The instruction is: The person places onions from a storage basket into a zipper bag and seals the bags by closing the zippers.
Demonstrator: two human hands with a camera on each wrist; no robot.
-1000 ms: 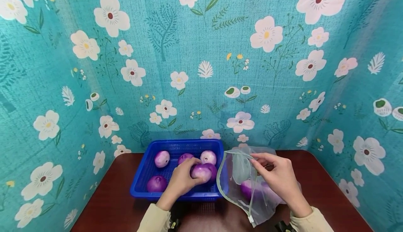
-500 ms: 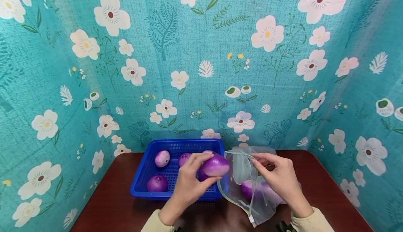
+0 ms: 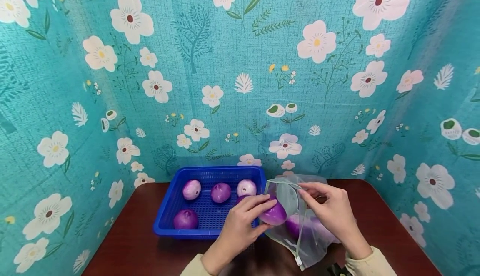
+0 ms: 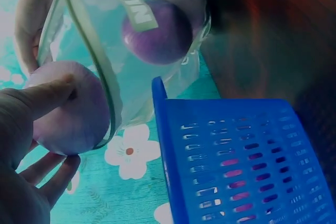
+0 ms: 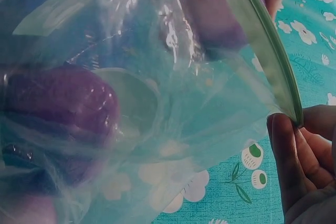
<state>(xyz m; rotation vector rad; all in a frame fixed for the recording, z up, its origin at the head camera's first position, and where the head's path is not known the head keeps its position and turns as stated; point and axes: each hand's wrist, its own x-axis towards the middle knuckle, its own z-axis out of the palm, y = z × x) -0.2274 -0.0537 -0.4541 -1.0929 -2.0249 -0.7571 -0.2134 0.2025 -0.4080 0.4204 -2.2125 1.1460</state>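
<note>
Gripping a red onion point(image 3: 273, 215), likely firm and slick, best held round its bulge: left hand point(image 3: 243, 222). Pinching a limp zipper bag point(image 3: 313, 254) at its mouth: right hand point(image 3: 331, 205).

Left grip point(image 3: 243, 221) curled in a hold, right grip point(image 3: 331, 206) pinching, both wrists point(image 3: 216, 256) slanting inward

Floral-cloth booth point(image 3: 240, 61) around a table point(image 3: 129, 234)
</note>
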